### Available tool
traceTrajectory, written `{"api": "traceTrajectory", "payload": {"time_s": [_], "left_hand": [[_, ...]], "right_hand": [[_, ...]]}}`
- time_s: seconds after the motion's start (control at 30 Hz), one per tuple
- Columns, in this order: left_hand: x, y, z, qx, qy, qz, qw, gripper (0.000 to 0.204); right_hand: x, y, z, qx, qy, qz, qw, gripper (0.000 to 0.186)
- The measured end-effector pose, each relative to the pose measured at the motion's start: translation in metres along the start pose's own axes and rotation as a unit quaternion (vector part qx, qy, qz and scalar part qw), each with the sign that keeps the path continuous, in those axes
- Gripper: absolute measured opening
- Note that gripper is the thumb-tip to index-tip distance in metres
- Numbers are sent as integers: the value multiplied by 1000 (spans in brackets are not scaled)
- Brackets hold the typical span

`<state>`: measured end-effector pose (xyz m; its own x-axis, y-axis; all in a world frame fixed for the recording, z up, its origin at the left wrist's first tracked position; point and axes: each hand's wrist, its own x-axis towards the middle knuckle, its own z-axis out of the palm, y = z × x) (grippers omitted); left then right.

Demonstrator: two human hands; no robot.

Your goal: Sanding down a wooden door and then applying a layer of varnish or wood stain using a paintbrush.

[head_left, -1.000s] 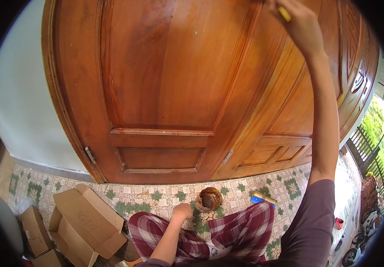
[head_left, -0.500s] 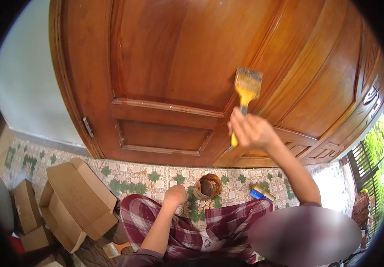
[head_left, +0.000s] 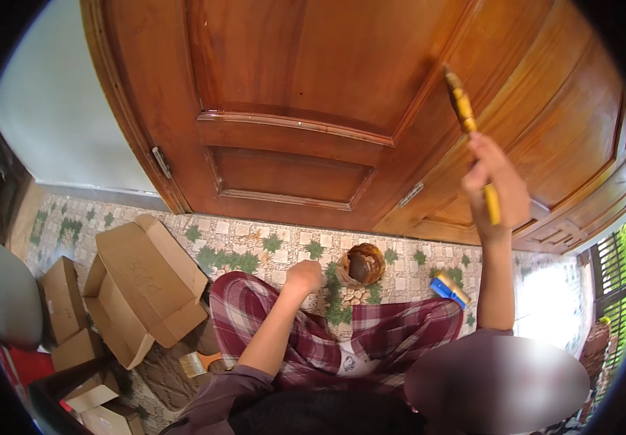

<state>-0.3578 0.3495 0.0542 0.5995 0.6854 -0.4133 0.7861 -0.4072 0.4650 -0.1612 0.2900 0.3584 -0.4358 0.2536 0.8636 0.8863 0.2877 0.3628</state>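
My right hand (head_left: 500, 185) grips a yellow-handled paintbrush (head_left: 461, 105), seen nearly edge-on. Its bristle tip is at the raised moulding of the brown wooden door (head_left: 291, 61); whether it touches is hard to tell. The handle's end sticks out below my palm. My left hand (head_left: 304, 277) is closed in a fist beside my left knee, with nothing showing from it. Just right of that fist, an open tub (head_left: 366, 281) with brown-stained walls and dark brown liquid stands on the patterned floor.
A blue brush (head_left: 449, 290) with pale bristles lies near my right knee. An orange-handled paintbrush (head_left: 195, 364) rests on dark cloth at lower left. Open cardboard boxes (head_left: 146, 279) stand left of my legs. A metal bolt (head_left: 411, 193) is fixed low on the door.
My right hand has moved right and slightly up with the paintbrush, which has turned from flat-on to edge-on. The view has shifted, so floor things appear higher. My left hand stays closed.
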Motion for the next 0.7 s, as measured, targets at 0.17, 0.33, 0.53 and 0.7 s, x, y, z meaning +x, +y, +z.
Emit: {"api": "traceTrajectory", "payload": {"time_s": [0.17, 0.33, 0.53, 0.7], "left_hand": [[6, -1, 8, 18, -42, 13, 999, 40], [-22, 35, -10, 34, -91, 35, 995, 42], [-24, 14, 16, -25, 23, 64, 997, 30], [-35, 24, 29, -82, 76, 65, 992, 26]], "right_hand": [[-47, -29, 51, -25, 108, 120, 986, 13], [-73, -87, 114, -51, 231, 320, 918, 13], [-87, -117, 133, 114, 343, 485, 797, 22], [-90, -116, 124, 152, 376, 428, 808, 23]]}}
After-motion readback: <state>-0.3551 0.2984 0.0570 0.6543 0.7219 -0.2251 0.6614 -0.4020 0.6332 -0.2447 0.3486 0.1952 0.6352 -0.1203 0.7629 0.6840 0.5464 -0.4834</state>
